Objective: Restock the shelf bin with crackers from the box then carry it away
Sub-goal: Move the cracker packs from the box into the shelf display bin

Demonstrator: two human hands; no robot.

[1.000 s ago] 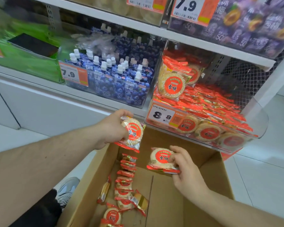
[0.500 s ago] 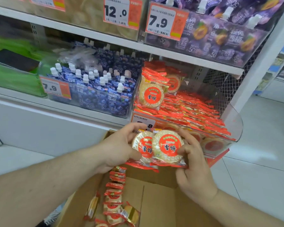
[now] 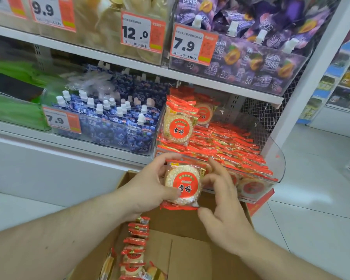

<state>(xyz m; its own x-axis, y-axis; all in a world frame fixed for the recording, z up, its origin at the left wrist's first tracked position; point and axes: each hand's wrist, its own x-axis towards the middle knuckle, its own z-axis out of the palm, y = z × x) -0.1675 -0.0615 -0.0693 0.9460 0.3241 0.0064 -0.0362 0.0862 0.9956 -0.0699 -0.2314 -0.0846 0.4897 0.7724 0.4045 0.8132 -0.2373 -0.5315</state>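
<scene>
Cracker packet (image 3: 182, 183) upright in my left hand (image 3: 150, 185), printed red label facing me, its long axis running top to bottom with crimped red ends above and below. My left thumb presses its front, my fingers curl behind; whether a second packet sits behind it I cannot tell. My right hand (image 3: 223, 201) is just beside it, fingers loosely spread, fingertips near its right edge, gripping nothing. I hold it over the cardboard box (image 3: 190, 257), just before the clear shelf bin (image 3: 279, 168), which is filled with matching packets. More packets line the box's left side.
</scene>
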